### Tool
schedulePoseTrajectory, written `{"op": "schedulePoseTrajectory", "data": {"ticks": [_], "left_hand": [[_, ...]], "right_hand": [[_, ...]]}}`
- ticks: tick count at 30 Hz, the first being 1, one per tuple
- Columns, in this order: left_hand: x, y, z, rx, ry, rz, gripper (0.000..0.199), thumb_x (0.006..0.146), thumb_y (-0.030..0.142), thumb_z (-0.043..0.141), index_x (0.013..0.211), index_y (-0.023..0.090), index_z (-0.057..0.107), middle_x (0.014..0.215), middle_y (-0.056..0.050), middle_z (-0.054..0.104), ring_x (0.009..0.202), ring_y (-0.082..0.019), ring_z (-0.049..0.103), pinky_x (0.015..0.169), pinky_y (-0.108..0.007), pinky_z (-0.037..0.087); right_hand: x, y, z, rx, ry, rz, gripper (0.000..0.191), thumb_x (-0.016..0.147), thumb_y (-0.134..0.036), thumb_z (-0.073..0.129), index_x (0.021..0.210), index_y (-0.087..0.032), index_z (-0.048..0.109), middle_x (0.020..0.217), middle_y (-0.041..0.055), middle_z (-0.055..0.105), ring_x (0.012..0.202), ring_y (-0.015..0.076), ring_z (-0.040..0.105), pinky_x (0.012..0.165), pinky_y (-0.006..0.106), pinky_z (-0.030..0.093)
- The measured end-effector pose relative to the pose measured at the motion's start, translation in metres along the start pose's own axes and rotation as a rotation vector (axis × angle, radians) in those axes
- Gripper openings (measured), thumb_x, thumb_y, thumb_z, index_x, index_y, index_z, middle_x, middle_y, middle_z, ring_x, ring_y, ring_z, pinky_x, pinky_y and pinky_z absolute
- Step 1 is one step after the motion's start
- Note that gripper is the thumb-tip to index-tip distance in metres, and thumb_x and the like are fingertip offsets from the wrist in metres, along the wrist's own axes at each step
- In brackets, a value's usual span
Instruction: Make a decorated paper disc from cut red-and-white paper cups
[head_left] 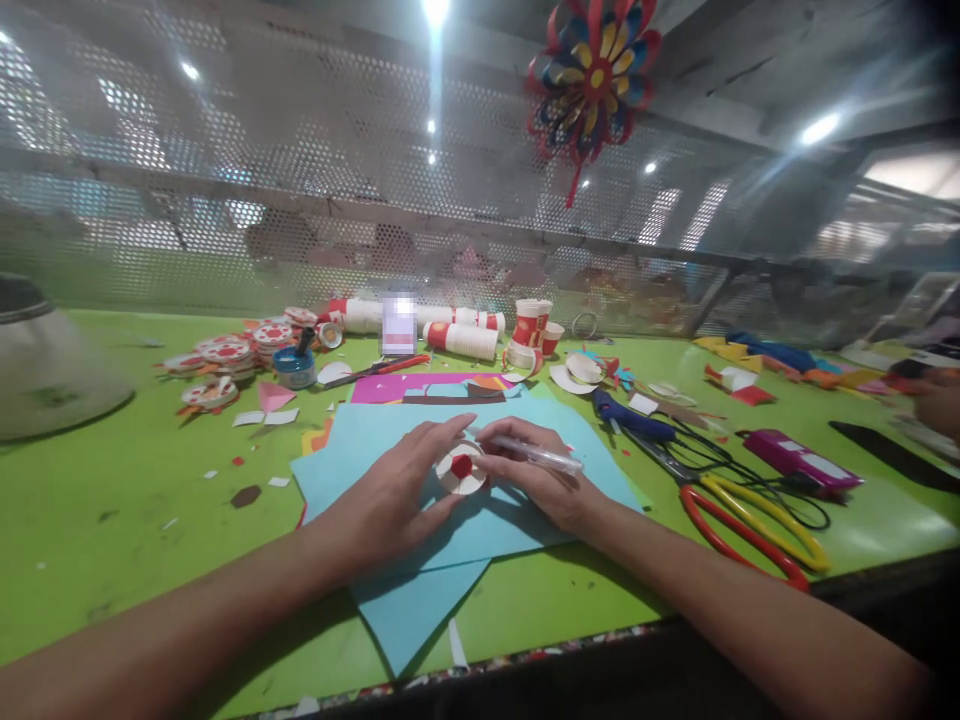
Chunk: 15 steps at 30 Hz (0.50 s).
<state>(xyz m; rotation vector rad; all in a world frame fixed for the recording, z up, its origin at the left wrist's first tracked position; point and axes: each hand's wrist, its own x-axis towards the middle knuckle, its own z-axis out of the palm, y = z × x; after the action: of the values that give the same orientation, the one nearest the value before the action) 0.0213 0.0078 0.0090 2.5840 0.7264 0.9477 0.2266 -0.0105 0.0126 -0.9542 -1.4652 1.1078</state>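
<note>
On light blue paper sheets (360, 450) lies a small round white paper disc with a red centre (460, 468), perhaps a cut piece of a paper cup. My left hand (397, 480) curves round its left side, thumb and fingers gripping the rim. A clear-barrelled pen (536, 453) rests in my right hand (536, 470), closed round it with the fingertips at the disc's right edge. The pen's tip is hidden by the fingers. Beneath the stack, another blue sheet corner (420, 610) sticks out towards the table's front edge.
Large scissors with red and yellow handles (742, 535), a blue-handled tool (637, 418) and a purple case (801, 460) lie to the right. Behind are stacked paper cups (461, 340), a blue jar (295, 368) and red-white paper crafts (229, 352). Another person's hand (937, 405) shows far right.
</note>
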Motion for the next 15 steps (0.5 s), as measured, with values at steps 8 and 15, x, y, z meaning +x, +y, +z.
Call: {"op": "schedulePoseTrajectory", "data": {"ticks": [8,15], "left_hand": [[0.0,-0.01,-0.002,-0.162,-0.12,-0.18,0.075,0.078,0.022,0.063,0.143,0.027,0.026,0.121,-0.007,0.06,0.103,-0.021,0.059,0.091,-0.038,0.047],[0.001,-0.013,0.001,-0.239,-0.181,-0.243,0.077,0.077,0.024,0.065,0.143,0.026,0.025,0.121,-0.007,0.061,0.097,-0.022,0.061,0.087,-0.04,0.048]], "right_hand": [[0.008,0.002,-0.029,0.057,0.107,0.002,0.024,0.086,-0.036,0.063,0.103,-0.019,0.066,0.071,0.0001,0.067,0.066,0.013,0.06,0.065,0.028,0.049],[0.011,0.003,-0.026,0.134,0.13,0.166,0.037,0.081,-0.051,0.065,0.074,-0.015,0.071,0.044,-0.0031,0.054,0.04,0.0078,0.042,0.039,0.021,0.032]]}}
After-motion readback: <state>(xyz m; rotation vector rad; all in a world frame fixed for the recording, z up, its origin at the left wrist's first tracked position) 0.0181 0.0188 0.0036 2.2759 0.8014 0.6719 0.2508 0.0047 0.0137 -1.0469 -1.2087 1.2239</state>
